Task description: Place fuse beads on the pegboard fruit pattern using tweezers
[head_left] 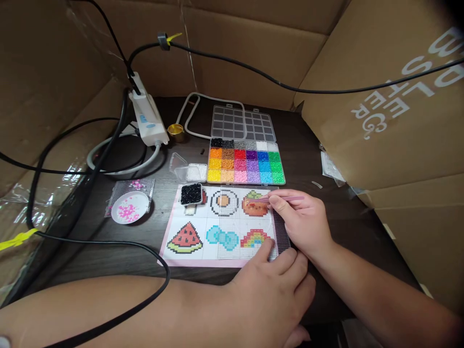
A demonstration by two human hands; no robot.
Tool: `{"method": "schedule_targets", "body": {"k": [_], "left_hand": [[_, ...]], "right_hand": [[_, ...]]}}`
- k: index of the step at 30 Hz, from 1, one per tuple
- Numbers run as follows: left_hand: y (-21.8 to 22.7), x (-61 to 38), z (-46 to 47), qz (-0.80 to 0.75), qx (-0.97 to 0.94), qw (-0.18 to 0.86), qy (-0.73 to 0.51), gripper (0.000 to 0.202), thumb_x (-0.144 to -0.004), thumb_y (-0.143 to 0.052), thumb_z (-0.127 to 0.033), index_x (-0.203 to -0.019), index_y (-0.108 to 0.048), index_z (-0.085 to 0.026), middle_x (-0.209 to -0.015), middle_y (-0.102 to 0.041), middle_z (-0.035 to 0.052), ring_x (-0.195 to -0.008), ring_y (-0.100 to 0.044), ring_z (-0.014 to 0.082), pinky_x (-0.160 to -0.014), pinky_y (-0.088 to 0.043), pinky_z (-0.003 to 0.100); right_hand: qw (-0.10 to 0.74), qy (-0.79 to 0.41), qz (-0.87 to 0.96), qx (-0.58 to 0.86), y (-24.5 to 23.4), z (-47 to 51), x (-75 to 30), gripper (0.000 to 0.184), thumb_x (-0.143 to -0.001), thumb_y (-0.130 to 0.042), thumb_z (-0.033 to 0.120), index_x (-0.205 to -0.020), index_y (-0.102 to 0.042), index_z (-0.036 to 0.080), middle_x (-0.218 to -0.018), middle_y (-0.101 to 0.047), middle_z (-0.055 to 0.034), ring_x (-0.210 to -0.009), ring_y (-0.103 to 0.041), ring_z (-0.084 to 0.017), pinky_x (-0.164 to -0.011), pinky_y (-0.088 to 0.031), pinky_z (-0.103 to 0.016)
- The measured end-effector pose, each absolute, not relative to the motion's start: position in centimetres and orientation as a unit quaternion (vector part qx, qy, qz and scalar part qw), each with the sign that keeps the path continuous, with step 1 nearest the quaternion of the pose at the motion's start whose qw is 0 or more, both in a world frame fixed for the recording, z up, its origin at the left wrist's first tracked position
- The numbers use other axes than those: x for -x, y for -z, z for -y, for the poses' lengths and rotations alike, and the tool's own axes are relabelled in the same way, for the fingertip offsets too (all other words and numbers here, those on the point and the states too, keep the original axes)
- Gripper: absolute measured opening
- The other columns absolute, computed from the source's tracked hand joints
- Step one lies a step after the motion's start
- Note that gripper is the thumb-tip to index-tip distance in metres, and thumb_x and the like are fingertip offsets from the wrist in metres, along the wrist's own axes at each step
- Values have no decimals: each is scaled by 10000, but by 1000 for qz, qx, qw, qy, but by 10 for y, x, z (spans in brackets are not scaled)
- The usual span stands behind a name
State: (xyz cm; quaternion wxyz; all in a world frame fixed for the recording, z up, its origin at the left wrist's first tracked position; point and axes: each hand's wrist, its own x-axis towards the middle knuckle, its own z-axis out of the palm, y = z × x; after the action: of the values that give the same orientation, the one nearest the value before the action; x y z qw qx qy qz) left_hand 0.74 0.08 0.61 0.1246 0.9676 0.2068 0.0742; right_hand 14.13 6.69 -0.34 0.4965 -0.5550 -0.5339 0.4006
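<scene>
My right hand (306, 217) pinches a pair of pink tweezers (292, 198), their tips over the orange fruit picture (254, 207) on the pattern sheet (213, 262). A clear pegboard (282, 224) lies over the sheet's right part and sticks out past its edge. My left hand (277, 285) rests at the lower right corner of the board, fingers stretched and slightly bent, the index finger beside the rainbow picture (255, 238). Whether the tweezers grip a bead is too small to tell. A small box of black beads (191, 194) stands on the sheet's upper left.
Behind the sheet lies an open bead box (246, 162) with many colours. Left are a clear box of white beads (196, 172), a white dish of pink beads (129, 208) and a gold cup (176, 132). A power strip (148, 118), black cables (224, 58) and cardboard walls (246, 29) surround the table.
</scene>
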Motion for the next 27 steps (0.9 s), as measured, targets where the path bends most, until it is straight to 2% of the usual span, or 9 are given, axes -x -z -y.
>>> {"method": "schedule_targets", "body": {"k": [13, 19, 27], "left_hand": [[-5, -8, 0, -208, -967, 128, -70, 594, -871, -547, -599, -1264, -552, -155, -1302, -526, 125, -1238, -426, 282, -1020, -351, 528], [-4, -9, 0, -209, -967, 127, -69, 604, -872, -537, -608, -1267, -546, -151, -1324, -513, 139, -1261, -408, 294, -1031, -333, 554], [-7, -7, -1, -207, -967, 129, -71, 591, -874, -541, -598, -1270, -551, -158, -1300, -524, 121, -1222, -433, 281, -1045, -322, 552]], "right_hand": [[500, -381, 538, 561, 3, -67, -141, 150, -826, -714, 325, -818, -752, 180, -839, -774, -63, -779, -745, -207, -731, -628, -324], [502, -368, 543, 563, 3, -68, -142, 116, -816, -715, 298, -811, -760, 191, -812, -771, -43, -730, -738, -185, -678, -625, -287], [497, -354, 542, 578, 5, -68, -144, 131, -814, -721, 316, -821, -762, 191, -834, -772, -47, -777, -738, -199, -739, -621, -316]]}}
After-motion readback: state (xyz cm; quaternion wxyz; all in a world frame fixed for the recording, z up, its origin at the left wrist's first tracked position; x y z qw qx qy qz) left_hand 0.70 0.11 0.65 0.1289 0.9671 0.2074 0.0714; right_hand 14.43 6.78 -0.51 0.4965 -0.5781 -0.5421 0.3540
